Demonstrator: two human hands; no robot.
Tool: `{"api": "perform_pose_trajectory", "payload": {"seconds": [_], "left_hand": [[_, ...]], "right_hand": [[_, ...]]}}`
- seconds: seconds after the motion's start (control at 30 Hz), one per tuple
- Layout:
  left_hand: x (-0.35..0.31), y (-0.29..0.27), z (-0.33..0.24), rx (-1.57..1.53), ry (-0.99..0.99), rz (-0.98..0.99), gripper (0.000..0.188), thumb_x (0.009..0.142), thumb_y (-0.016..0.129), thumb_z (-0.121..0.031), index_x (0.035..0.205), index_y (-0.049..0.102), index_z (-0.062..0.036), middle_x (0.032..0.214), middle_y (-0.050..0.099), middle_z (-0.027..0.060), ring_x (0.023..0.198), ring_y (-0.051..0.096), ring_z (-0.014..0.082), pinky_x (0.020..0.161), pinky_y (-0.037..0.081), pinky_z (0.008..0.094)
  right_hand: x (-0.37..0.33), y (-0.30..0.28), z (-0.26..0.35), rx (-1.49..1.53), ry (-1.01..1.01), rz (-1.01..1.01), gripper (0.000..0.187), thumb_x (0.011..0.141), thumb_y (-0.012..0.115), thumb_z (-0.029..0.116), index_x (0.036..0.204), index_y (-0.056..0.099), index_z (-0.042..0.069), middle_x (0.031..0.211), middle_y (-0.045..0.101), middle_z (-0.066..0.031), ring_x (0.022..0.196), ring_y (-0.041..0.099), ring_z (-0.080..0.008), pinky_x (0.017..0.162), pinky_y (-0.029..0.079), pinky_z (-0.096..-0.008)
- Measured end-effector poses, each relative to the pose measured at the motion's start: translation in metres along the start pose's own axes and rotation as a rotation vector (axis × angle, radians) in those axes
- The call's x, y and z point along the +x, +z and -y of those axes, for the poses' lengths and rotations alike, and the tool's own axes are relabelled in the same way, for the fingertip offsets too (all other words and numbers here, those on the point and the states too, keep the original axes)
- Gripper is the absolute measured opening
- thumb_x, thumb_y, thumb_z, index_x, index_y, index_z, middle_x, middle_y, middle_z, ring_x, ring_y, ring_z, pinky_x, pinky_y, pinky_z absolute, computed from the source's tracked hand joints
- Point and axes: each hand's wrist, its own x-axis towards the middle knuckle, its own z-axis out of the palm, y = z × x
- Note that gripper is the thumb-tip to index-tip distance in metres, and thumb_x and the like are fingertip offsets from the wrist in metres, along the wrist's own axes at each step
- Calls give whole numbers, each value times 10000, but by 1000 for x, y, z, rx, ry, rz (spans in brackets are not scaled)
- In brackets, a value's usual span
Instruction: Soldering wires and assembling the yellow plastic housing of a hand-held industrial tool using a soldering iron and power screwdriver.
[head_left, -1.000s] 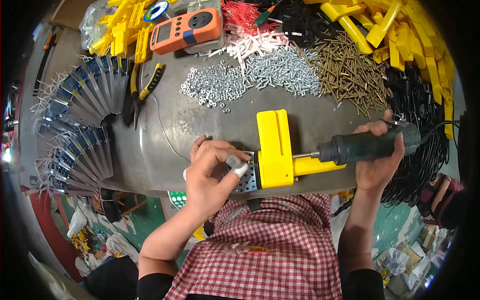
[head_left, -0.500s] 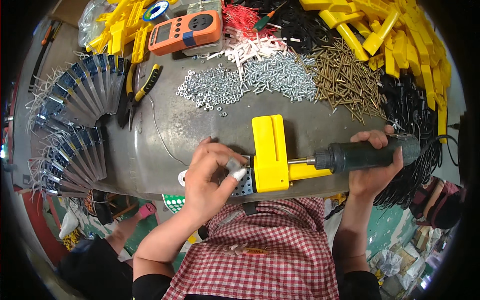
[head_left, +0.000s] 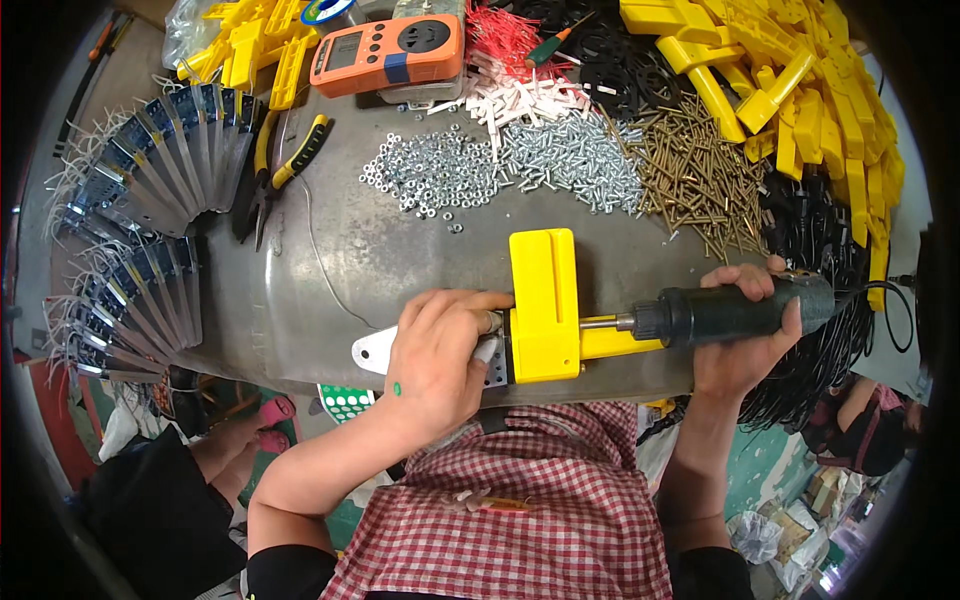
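Now the left hand [head_left: 437, 358] has settled palm-down, its fingers curled over the metal plate [head_left: 372, 352] where half a second ago they were raised in a pinch. The plate's rounded end shows on the left; its other end meets the yellow casing [head_left: 541, 312] at the table's near edge. The right hand [head_left: 735, 365] stays wrapped around the power screwdriver [head_left: 715, 312], its shaft against the casing. Seemingly, the plate is better steadied.
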Motion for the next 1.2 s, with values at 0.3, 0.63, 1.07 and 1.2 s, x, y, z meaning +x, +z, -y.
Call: {"api": "perform_pose_trajectory", "payload": {"seconds": [0.3, 0.63, 1.07, 1.2], "left_hand": [[18, 4, 0, 0, -29, 8, 302, 667, 534, 85, 951, 512, -14, 1056, 626, 173, 937, 594, 338, 841, 446, 418], [18, -3, 0, 27, -151, 156, 603, 740, 727, -199, 1223, 420, -10, 1191, 521, 179, 1041, 516, 351, 923, 368, 424], [20, -2, -5, 0, -91, 108, 584, 699, 764, -172, 1169, 450, -26, 1120, 541, 145, 1062, 528, 332, 921, 362, 423], [18, -9, -1, -198, -266, 124, 542, 705, 767, -148, 1140, 466, -28, 1108, 546, 130, 1041, 560, 283, 866, 429, 395]], "right_hand": [[5, 2, 16, -188, -77, -124, 373, 909, 488, 318, 1198, 457, 84, 872, 448, -9, 865, 484, -151, 984, 370, -388], [-13, -2, 19, -62, -21, -16, 412, 897, 522, 292, 1239, 439, 76, 861, 468, -18, 852, 467, -157, 942, 372, -396], [-21, -3, 26, -45, -13, 32, 383, 886, 528, 266, 1215, 454, 84, 872, 459, -25, 852, 473, -156, 964, 364, -409], [-15, -10, 20, -27, 1, -21, 379, 911, 509, 258, 1237, 451, 73, 914, 487, -43, 902, 492, -170, 975, 359, -406]]}}
